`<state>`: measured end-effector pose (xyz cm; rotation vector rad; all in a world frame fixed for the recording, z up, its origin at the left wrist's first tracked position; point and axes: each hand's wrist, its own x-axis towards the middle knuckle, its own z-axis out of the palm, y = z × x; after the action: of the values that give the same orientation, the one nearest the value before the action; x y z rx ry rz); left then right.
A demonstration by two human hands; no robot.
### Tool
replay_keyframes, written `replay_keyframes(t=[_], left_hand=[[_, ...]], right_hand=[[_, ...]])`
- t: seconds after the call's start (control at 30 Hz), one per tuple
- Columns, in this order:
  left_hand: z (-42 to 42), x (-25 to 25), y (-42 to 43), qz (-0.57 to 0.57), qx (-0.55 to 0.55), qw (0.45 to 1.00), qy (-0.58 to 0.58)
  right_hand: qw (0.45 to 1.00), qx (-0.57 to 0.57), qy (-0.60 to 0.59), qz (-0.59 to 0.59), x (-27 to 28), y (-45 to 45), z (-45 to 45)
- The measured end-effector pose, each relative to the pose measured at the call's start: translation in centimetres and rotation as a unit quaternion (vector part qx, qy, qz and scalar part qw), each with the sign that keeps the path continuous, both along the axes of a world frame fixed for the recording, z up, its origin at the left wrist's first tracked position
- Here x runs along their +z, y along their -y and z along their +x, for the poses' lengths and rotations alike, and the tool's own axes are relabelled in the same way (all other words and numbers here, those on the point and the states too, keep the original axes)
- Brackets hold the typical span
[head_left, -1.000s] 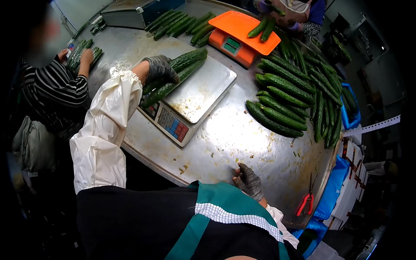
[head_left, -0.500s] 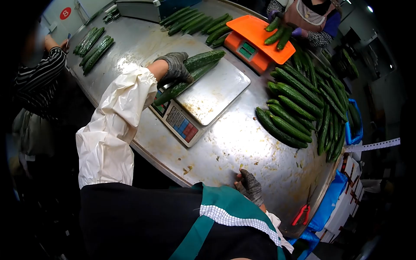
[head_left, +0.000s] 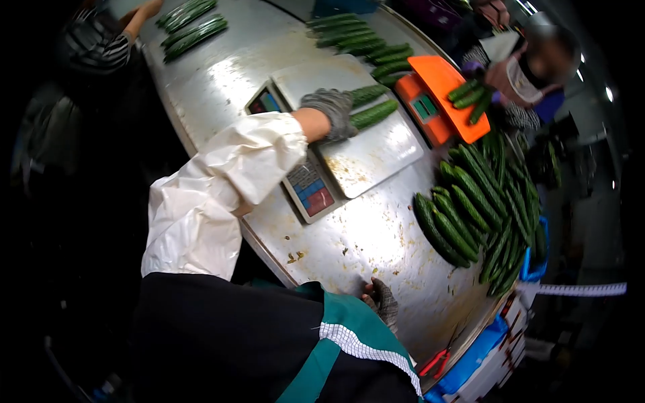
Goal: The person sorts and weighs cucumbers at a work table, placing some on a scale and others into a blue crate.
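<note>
My left hand [head_left: 330,114], in a grey fingerless glove and white sleeve, is closed over two cucumbers [head_left: 373,115] above the silver scale plate [head_left: 369,158]. Their far ends stick out to the right, while the palm and glove hide the rest. The scale's keypad [head_left: 313,191] shows below my wrist. Near the table's front edge, close to the green apron, my right hand [head_left: 382,301] holds nothing, its fingers loosely bent and apart. The apron partly covers it.
A large cucumber pile [head_left: 474,205] lies at right, with more cucumbers [head_left: 353,33] at the back. Beside an orange scale [head_left: 433,111], a co-worker holds cucumbers. Another person's arm [head_left: 138,20] reaches near wrapped cucumbers [head_left: 195,37]. Red-handled pliers [head_left: 437,363] lie at the front right.
The view has shifted, so the table sits differently in the picture. My left hand has moved toward the middle of the scale plate with the cucumbers. My right hand stays near the apron.
</note>
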<state>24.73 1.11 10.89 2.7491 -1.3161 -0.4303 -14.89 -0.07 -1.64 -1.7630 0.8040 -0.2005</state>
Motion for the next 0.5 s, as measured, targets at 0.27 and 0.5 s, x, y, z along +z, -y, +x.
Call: replay_keyframes(t=[0.27, 0.5], left_hand=[[-1.7, -1.7, 1.2, -0.016, 0.093, 0.994, 0.061], [-12.0, 0.0, 2.4, -0.324, 0.072, 0.911, 0.245]], right_hand=[[0.999, 0.024, -0.027, 0.037, -3.0, 1.8, -2.2], [0.997, 0.018, -0.066, 0.031, -2.0, 2.0, -2.3]])
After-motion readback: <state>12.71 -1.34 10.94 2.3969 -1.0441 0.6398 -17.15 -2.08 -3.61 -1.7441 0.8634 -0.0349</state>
